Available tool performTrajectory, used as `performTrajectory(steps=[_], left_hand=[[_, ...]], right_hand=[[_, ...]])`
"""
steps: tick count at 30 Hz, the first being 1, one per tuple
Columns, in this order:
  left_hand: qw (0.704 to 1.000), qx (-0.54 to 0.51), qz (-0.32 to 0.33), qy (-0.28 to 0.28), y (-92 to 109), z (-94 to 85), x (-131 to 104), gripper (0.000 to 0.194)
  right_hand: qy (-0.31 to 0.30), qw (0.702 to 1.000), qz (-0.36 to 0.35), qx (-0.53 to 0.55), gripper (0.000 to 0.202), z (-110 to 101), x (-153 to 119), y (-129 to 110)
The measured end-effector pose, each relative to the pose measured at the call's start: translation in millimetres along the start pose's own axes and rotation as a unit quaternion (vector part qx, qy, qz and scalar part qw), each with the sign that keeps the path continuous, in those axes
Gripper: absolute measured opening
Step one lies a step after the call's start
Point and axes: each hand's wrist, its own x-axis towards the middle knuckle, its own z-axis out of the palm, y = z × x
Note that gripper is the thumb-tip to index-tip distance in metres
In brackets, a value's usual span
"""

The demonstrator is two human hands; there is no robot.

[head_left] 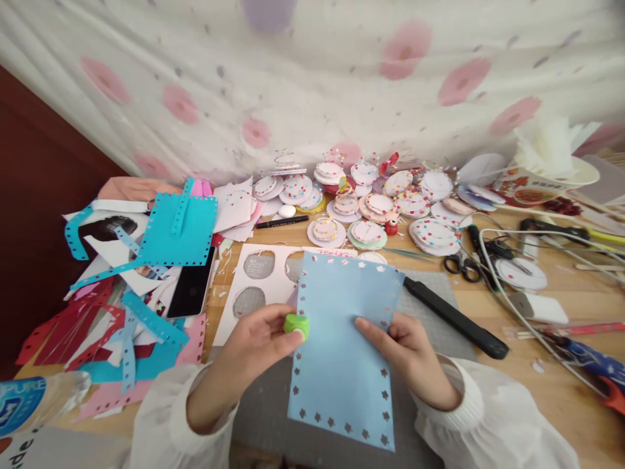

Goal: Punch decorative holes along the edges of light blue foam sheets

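Note:
My left hand is closed on a small green craft punch, which sits at the left edge of a light blue sheet of paper. Flower-shaped holes run along the borders of this sheet. My right hand pinches the sheet's right edge, thumb on top and fingers behind. The sheet is held tilted above a grey cutting mat. Partly behind it lies a white card with round cut-outs.
Punched paper strips and scraps pile up at left, with a phone and a bottle. Several layered paper discs line the back. Rightward are a black bar-shaped tool, scissors and a white cable.

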Motion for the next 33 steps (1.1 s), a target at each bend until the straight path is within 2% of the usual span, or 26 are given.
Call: performTrajectory(steps=[4,12,20,28,33], left_hand=[[1.000,0.021,-0.001,0.022,2.8,4.0,1.6,0.037],[0.999,0.028,0.015,0.011,0.7,1.8,4.8,0.033],[1.000,0.021,0.014,0.005,-0.7,-0.1,6.0,0.044],[0.995,0.076,0.058,-0.001,-7.6,-2.3,10.4,0.031],[0.996,0.075,0.048,-0.001,-6.8,-0.9,9.1,0.039]], right_hand=[[-0.004,1.000,0.014,-0.001,0.038,0.3,0.2,-1.0],[-0.023,0.999,0.034,0.013,0.037,-0.6,1.1,-1.7],[0.003,1.000,0.025,0.017,0.038,1.2,1.9,-2.5],[-0.015,0.999,0.031,0.028,0.034,1.2,2.0,-4.6],[-0.001,0.998,0.038,0.040,0.034,3.1,2.7,-5.6]])
